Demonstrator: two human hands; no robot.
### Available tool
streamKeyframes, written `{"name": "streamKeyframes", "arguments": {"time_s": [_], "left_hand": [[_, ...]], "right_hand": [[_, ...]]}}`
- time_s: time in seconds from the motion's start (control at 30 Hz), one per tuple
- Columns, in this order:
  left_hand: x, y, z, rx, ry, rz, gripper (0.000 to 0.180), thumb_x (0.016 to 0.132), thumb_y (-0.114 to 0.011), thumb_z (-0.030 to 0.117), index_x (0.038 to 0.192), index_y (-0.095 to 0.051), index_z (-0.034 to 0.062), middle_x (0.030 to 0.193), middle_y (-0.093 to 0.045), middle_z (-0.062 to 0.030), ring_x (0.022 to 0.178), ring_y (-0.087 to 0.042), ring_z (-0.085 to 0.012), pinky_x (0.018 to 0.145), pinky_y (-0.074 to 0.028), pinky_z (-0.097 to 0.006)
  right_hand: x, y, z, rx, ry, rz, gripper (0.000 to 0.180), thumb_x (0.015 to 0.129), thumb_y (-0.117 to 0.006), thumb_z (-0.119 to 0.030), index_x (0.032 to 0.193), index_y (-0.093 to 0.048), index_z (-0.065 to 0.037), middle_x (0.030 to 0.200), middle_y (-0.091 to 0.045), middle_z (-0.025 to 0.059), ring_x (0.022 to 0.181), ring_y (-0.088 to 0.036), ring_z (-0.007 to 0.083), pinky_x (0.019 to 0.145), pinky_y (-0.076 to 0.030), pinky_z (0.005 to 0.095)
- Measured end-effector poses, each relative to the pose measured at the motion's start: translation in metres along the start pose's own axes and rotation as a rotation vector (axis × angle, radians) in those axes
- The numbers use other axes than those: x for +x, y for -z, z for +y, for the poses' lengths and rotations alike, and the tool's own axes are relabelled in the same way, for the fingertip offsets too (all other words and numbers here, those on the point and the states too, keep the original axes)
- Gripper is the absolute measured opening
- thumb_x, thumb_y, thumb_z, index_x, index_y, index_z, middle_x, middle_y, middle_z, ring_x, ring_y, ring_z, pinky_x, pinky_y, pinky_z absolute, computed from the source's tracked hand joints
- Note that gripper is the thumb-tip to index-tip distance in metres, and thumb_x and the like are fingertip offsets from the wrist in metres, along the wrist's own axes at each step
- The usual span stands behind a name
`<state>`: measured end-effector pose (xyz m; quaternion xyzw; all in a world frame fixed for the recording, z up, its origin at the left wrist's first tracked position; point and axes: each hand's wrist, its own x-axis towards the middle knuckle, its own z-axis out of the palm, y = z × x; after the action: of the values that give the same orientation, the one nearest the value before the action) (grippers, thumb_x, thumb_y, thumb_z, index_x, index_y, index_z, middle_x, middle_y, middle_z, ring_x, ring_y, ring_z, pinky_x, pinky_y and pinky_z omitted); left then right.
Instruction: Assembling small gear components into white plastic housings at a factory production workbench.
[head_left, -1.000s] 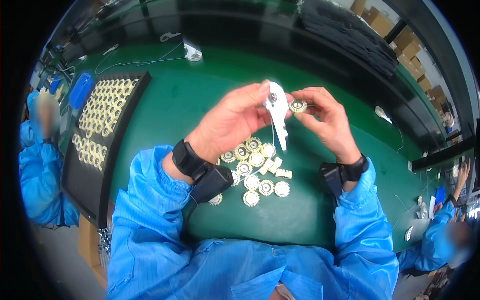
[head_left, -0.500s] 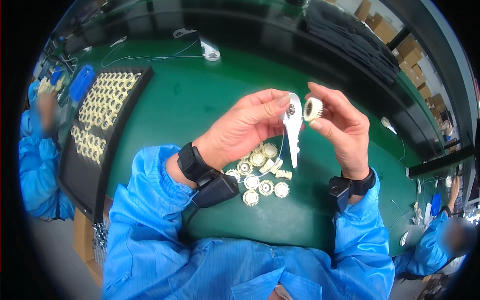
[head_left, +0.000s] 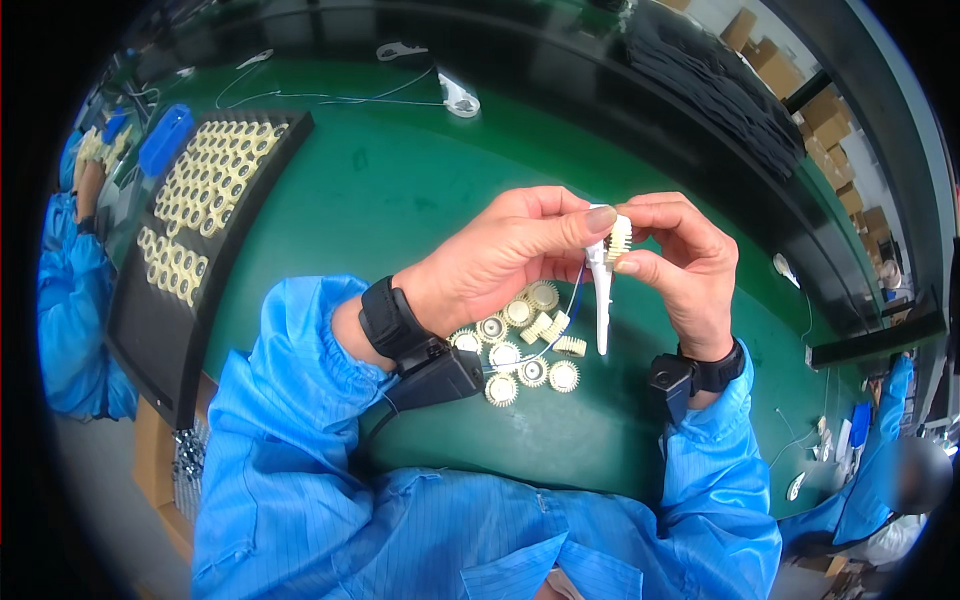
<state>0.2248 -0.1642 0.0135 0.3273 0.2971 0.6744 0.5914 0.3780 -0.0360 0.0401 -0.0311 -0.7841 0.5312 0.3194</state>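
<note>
My left hand point(head_left: 505, 240) is closed on a white plastic handle-shaped housing point(head_left: 602, 300), whose narrow end points down toward me. A thin wire point(head_left: 572, 305) trails from it past my left wrist. Between the thumb and fingers of my right hand point(head_left: 680, 260) is a cream toothed gear point(head_left: 620, 238), held against the housing's wide end. Whether the gear is seated there I cannot tell, as fingers cover part of it. Below my hands, several more cream gears point(head_left: 534, 373) lie loosely grouped on the green table point(head_left: 400, 200), some flat and some on edge.
A black tray point(head_left: 150, 335) with rows of cream parts stands at left, beside a blue bin point(head_left: 166, 140). White housings with wires lie at the far edge point(head_left: 460, 97) and the right point(head_left: 785, 268). Co-workers in blue sleeves point(head_left: 80, 300) sit on both sides.
My right hand has brought the gear leftward onto the housing; before, a small gap lay between them. The housing has turned and now shows more of its narrow side.
</note>
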Motion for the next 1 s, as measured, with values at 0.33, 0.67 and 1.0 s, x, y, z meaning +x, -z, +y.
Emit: {"name": "streamKeyframes", "arguments": {"time_s": [0.33,0.67,1.0], "left_hand": [[-0.004,0.006,0.01,0.149,0.045,-0.097,0.023,0.09,-0.066,0.023,0.099,-0.06,0.0035,0.095,-0.064,-0.0039,0.083,-0.062,-0.0104,0.076,-0.052,-0.026],[0.002,-0.005,0.009,0.386,-0.09,0.094,0.04,0.09,-0.067,0.03,0.114,-0.057,-0.0003,0.1,-0.063,-0.0032,0.092,-0.06,-0.0096,0.081,-0.049,-0.026],[0.004,0.05,0.06,0.545,-0.332,0.554,0.035,0.094,-0.057,0.028,0.118,-0.055,0.0024,0.112,-0.059,-0.0087,0.098,-0.061,-0.0168,0.085,-0.047,-0.028]], "right_hand": [[-0.003,-0.006,-0.013,-0.369,0.301,-0.082,0.032,0.066,-0.082,-0.009,0.094,-0.068,-0.001,0.094,-0.065,0.0126,0.085,-0.063,0.0228,0.074,-0.05,0.0305],[-0.004,-0.026,-0.01,-0.177,-0.241,-0.128,0.062,0.09,-0.062,-0.007,0.144,-0.033,-0.004,0.128,-0.053,0.0149,0.104,-0.06,0.0174,0.085,-0.051,0.032],[0.103,0.178,0.055,-1.611,0.234,0.343,0.054,0.082,-0.066,-0.011,0.132,-0.05,-0.024,0.118,-0.058,0.0117,0.101,-0.059,0.0351,0.08,-0.051,0.0434]]}}
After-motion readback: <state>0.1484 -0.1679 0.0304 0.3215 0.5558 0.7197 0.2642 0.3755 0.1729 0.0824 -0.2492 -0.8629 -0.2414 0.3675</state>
